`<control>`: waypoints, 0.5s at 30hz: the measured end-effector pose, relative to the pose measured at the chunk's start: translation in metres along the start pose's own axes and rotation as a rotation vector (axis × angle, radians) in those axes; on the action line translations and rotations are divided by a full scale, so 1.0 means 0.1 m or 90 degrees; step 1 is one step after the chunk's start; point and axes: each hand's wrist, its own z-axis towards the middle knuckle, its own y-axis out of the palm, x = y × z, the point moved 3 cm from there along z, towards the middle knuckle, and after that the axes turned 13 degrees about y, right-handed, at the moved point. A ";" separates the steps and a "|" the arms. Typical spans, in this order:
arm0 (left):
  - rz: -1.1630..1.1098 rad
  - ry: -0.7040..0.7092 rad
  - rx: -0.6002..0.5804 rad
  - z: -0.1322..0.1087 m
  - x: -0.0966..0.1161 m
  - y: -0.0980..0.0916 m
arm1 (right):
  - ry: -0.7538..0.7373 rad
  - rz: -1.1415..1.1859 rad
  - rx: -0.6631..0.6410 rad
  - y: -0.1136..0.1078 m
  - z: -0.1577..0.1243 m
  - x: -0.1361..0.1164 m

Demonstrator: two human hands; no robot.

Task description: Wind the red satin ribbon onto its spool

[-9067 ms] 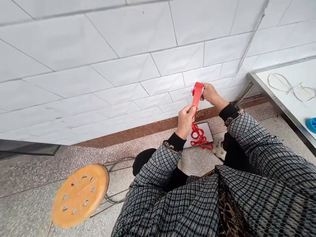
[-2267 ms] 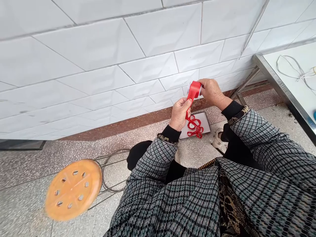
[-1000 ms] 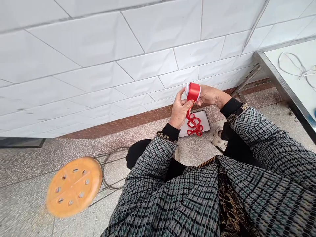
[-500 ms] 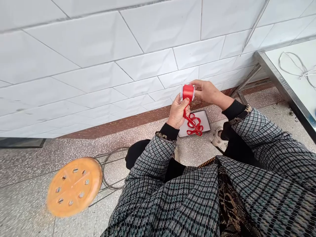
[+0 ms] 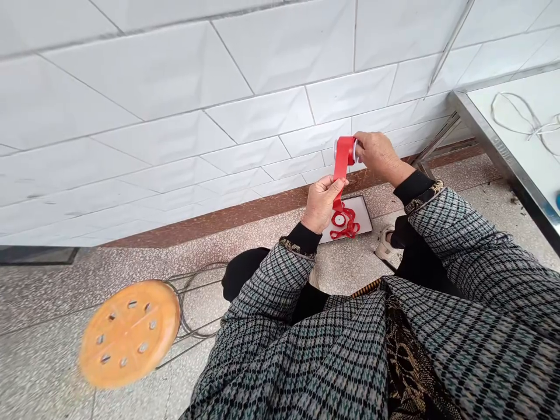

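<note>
My right hand [image 5: 378,153] grips a white-rimmed spool of red ribbon [image 5: 352,150] by its right side, in front of the tiled wall. Below and left of it, my left hand [image 5: 322,201] pinches the loose red ribbon [image 5: 341,168] between thumb and fingers. A flat stretch of ribbon runs between the spool and that pinch. Under my hands lies a shallow white box with a dark rim [image 5: 362,213]. In it are loops of red ribbon [image 5: 350,227] and a small round red ribbon roll with a white centre [image 5: 338,219].
An orange round stool [image 5: 131,332] with holes and metal legs stands at the lower left. To the right is a metal-edged table [image 5: 490,137] with a pale cable [image 5: 525,119] on it. A white tiled wall [image 5: 271,64] rises ahead. My shoe [image 5: 387,245] is beside the box.
The spool has moved up and right with my right hand. My left hand has left the spool and slid down the ribbon, so a length is drawn out. The round roll has come into view.
</note>
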 end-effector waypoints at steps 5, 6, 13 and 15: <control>0.017 0.005 -0.005 0.01 -0.02 0.00 | 0.135 0.301 -0.227 0.10 -0.03 -0.06; 0.014 0.007 -0.007 0.02 -0.03 -0.01 | 0.154 0.354 -0.270 0.13 -0.06 -0.08; -0.002 0.011 0.014 0.10 -0.07 -0.05 | 0.206 0.517 -0.414 0.24 -0.22 -0.17; -0.002 0.003 0.026 0.10 -0.06 -0.05 | 0.204 0.521 -0.442 0.27 -0.22 -0.15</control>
